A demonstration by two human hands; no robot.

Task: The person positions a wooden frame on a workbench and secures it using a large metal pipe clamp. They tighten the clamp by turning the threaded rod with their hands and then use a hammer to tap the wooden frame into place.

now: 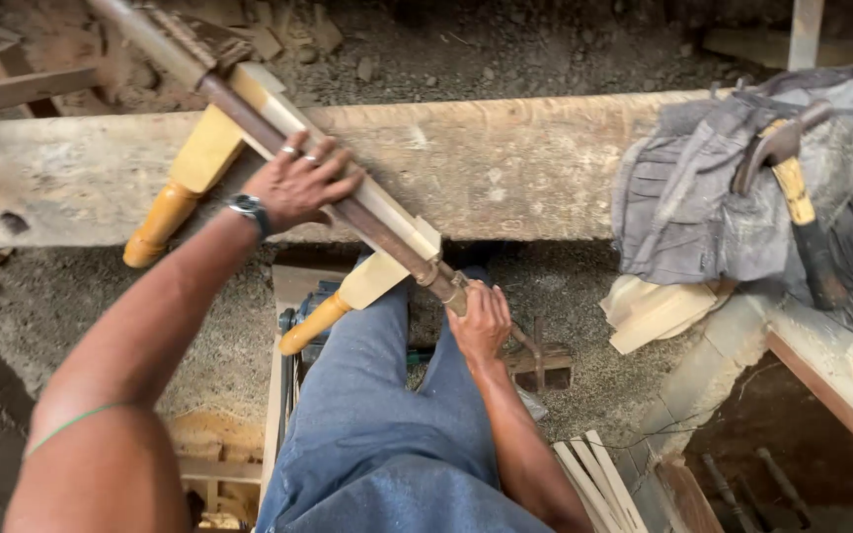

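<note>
While left hand (300,184) presses spread fingers over pipe clamp (348,212) on the leg frame (249,148) across the plank (505,168), right hand (481,321) curls around its screw end; frame could slip sideways, being unsupported

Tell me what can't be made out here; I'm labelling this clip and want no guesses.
Head view only:
- Rusty metal bar clamp: its far end is cut off by the top edge.
- Right hand: its fingers wrap the clamp's handle, hiding it.
- Pale wooden frame with turned yellow legs: partly covered by the left hand.
</note>
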